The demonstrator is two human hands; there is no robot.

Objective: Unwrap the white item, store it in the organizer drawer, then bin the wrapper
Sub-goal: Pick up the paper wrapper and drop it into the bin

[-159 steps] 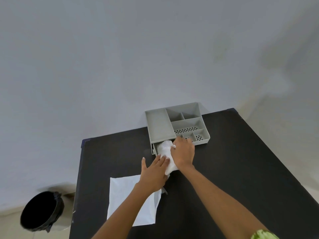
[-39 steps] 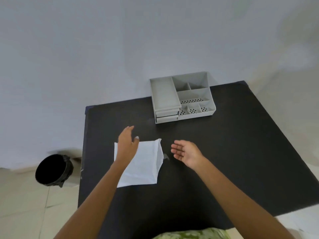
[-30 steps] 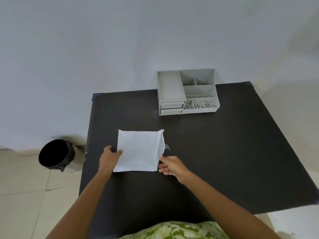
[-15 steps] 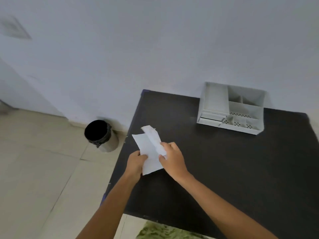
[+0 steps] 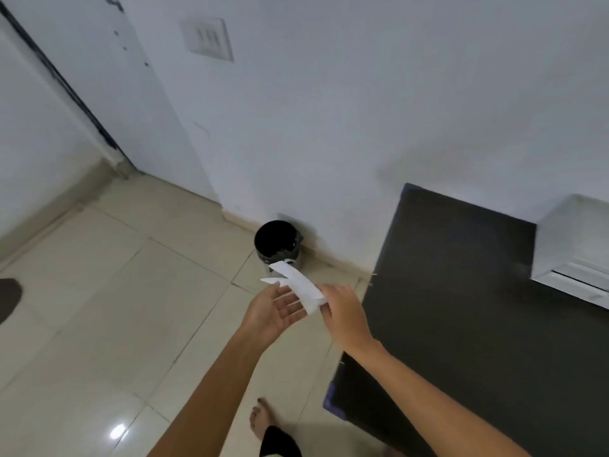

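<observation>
A folded white paper wrapper (image 5: 298, 285) hangs in the air over the floor, left of the table. My right hand (image 5: 342, 311) pinches its lower right end. My left hand (image 5: 273, 311) is palm up with fingers spread just under the wrapper, touching its lower edge. The black bin (image 5: 278, 244) stands on the floor by the wall, beyond the wrapper's tip. The grey organizer (image 5: 573, 239) shows at the right edge on the black table (image 5: 461, 291), its drawers pushed in. The white item is out of sight.
Beige floor tiles (image 5: 131, 308) spread to the left. A door frame (image 5: 66, 84) and a wall switch (image 5: 207, 39) are at the upper left. My bare foot (image 5: 263, 420) is on the floor by the table's near corner (image 5: 333, 397).
The view has swung left, off the table and toward the bin. Both hands have carried the wrapper off the table and over the floor; my left hand has loosened into an open palm.
</observation>
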